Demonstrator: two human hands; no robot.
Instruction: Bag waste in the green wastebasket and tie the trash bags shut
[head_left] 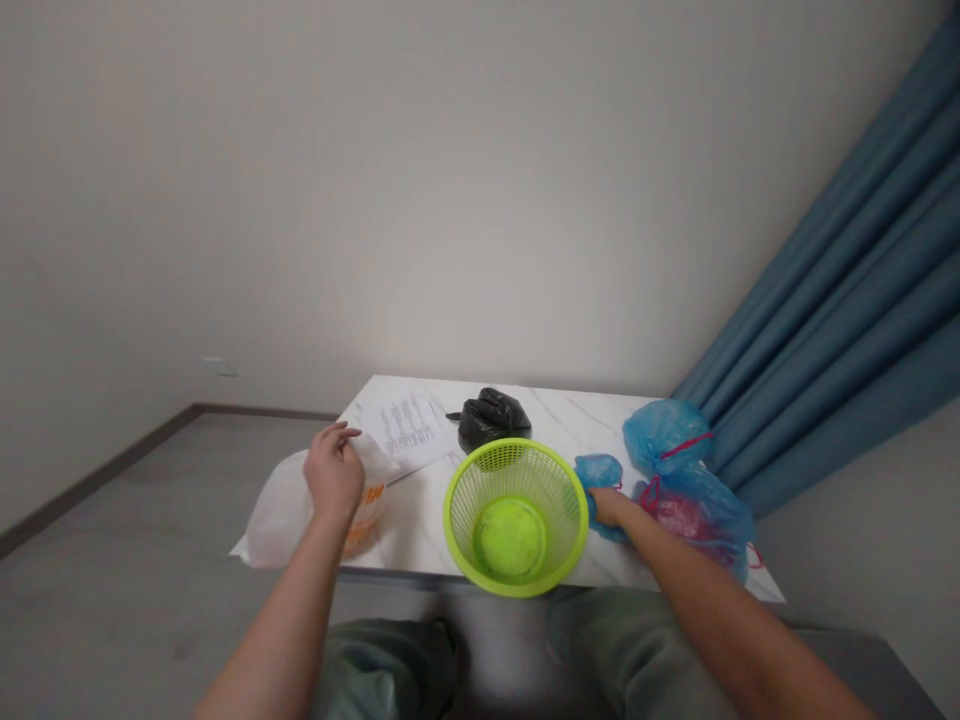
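Checking the left hand (334,470) first: what state, what place?

Left of centre, raised, fingers loosely spread, pinching nothing. Nearest item: a white plastic bag (281,520), with an orange-printed packet (367,510) against it. Whether the fingers touch the bag, I cannot tell.

Handling note for that bag?

Probably light, thin and soft. It looks apt to crumple and slide, so its gathered top seems the best place to take hold.

Next entry: the right hand (607,507)?

Right of centre, pressed onto a small blue plastic bag (598,475) near the front of the table (592,425). The fingers are hidden against the bag, so I cannot tell whether they pinch it.

Handling note?

Likely very light, limp and slippery. Bunching it up in the whole hand would seem safer than a fingertip hold.

Remaining items?

Between the hands, a green plastic basket (516,442). Behind it, a black plastic bag (491,420) and a printed sheet of paper (401,430). Toward the right, a larger blue plastic bag (664,435) and, below it, another blue plastic bag (705,525).
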